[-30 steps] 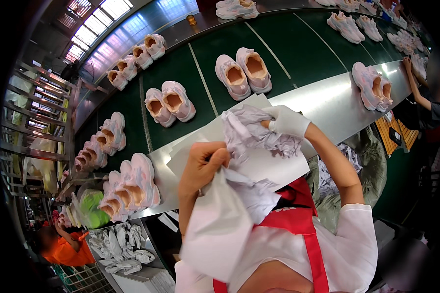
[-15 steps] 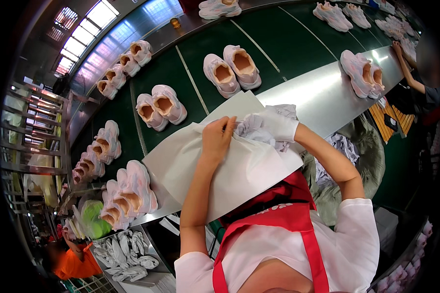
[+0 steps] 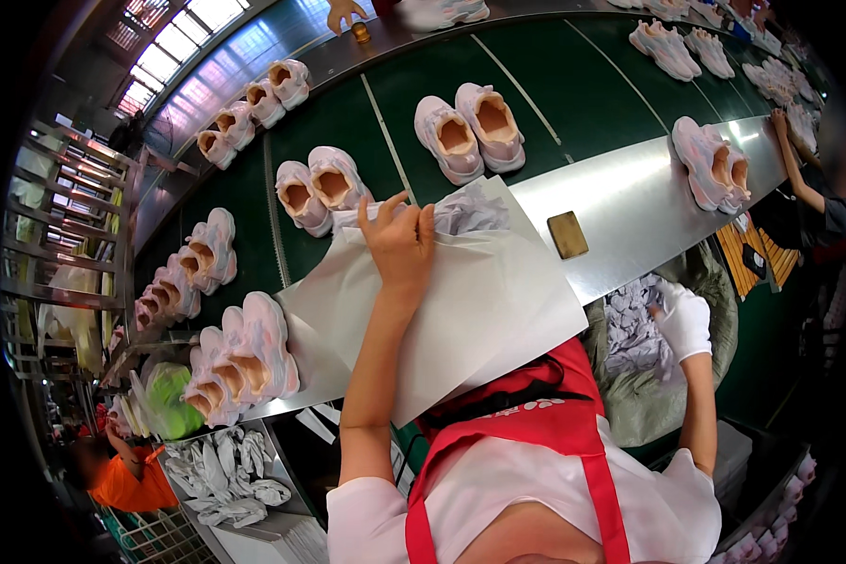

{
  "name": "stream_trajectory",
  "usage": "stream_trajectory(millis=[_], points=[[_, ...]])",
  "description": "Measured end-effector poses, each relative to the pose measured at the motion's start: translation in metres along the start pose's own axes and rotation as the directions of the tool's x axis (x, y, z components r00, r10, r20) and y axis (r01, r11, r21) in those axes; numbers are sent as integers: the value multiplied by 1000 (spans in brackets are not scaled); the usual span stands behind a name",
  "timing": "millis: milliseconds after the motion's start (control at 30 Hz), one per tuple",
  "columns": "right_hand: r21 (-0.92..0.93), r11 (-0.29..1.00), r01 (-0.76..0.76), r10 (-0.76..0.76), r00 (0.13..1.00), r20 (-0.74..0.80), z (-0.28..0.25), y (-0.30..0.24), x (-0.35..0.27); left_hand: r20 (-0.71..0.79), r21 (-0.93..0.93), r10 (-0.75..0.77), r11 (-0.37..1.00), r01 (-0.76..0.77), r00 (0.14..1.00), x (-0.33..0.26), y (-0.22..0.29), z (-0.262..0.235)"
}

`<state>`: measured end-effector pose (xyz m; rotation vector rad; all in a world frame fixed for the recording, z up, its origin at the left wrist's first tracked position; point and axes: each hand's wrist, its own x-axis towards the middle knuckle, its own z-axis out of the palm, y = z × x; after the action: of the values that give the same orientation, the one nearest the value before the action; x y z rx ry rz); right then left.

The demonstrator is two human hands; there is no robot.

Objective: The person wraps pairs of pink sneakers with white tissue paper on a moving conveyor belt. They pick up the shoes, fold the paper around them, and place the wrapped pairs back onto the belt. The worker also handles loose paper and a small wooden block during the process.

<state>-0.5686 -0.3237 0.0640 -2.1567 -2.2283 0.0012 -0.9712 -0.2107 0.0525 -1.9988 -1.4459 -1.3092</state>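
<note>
White paper sheets (image 3: 470, 310) lie in front of me across the metal ledge, and crumpled thin paper (image 3: 475, 211) rests along their far edge. My left hand (image 3: 399, 246), bare, is over that edge with its fingers apart, touching the paper. To the right, my right hand (image 3: 683, 321) wears a white glove and reaches into an olive plastic bag (image 3: 644, 414) of crumpled pale paper (image 3: 630, 324). Its fingers curl on some of that paper, partly hidden. A pair of pale pink shoes (image 3: 318, 188) stands just beyond my left hand.
Other shoe pairs stand on the green conveyor belt (image 3: 526, 70) and the metal ledge (image 3: 620, 207). A small brown block (image 3: 567, 235) lies on the ledge. Crumpled grey paper (image 3: 226, 475) fills a bin at lower left. A co-worker's arm (image 3: 799, 169) shows at far right.
My right hand has left the crumpled paper on the sheets and moved right, down into the bag. The brown block is now uncovered. My left hand's fingers have spread, and the sheets have shifted.
</note>
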Motion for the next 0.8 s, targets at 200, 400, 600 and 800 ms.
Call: stream_trajectory(millis=[200,400,600,800], points=[[400,681,613,-379,763,-523,-81,-204,43,229,18,-97,995,96,969,4,29,-22],[771,417,481,-596,785,-168,-14,-234,101,454,-339,-361,775,533,815,15,25,-77],[256,680,687,-500,690,-523,-84,-235,65,158,-306,-456,821,482,876,-2,28,-94],[962,79,262,-590,790,-166,-34,-251,56,445,-846,-555,-4,533,703,14,55,-108]])
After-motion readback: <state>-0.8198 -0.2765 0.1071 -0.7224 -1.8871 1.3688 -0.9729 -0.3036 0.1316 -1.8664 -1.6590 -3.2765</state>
